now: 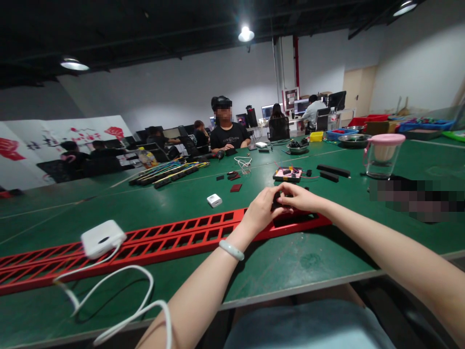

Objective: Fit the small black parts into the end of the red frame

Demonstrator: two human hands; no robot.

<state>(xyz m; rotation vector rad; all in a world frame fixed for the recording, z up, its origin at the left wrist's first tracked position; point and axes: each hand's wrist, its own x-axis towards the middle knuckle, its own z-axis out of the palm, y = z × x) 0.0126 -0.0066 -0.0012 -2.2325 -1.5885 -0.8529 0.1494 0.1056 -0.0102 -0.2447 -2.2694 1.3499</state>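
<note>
Hands meet at the right end of the long red rack point(174, 240) on the green desk point(312, 257). Left hand point(259, 212) and right hand point(303, 198) each keep a narrow grip on one small black piece point(278, 200) held between them.

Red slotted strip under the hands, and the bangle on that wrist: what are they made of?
Red slotted strip: likely painted sheet metal, thin and flat with crisp cut-outs and an even matte red; rigid plastic is possible. Bangle: pale green, smooth, glossy, perhaps jade or glass; cannot tell which.
</note>
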